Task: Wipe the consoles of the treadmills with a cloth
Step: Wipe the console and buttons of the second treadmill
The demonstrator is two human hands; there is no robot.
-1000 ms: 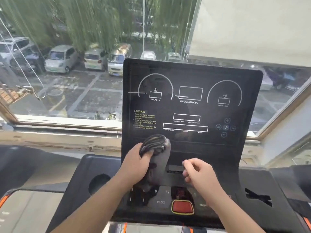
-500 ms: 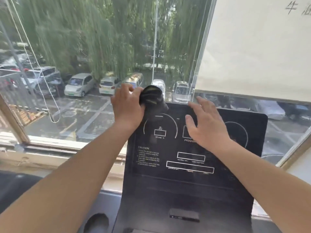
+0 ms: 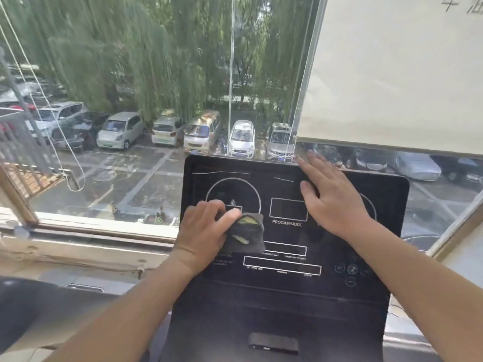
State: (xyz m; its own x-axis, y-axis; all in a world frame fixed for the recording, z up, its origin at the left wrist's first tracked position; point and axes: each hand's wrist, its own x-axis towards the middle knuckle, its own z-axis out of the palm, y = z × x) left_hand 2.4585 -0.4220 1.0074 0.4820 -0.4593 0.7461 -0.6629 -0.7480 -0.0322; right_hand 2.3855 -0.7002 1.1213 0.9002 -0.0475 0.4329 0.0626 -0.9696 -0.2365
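A black treadmill console (image 3: 287, 296) with white outlined dials and boxes fills the lower middle of the head view. My left hand (image 3: 202, 232) grips a bunched dark cloth (image 3: 245, 235) and presses it against the left part of the screen, just below the left dial. My right hand (image 3: 332, 199) lies flat with straight fingers on the upper right of the screen, fingertips reaching the console's top edge. The cloth covers some of the printed text.
A large window (image 3: 156, 100) stands right behind the console, with parked cars and willow trees outside. A cream roller blind (image 3: 405, 74) hangs at the upper right, its bead cord (image 3: 295, 142) just above the console's top edge. A wooden sill (image 3: 91, 231) runs along the left.
My left hand has dragged the cloth from the console's top left edge down to below the left dial. My right hand has stayed flat on the upper right of the screen.
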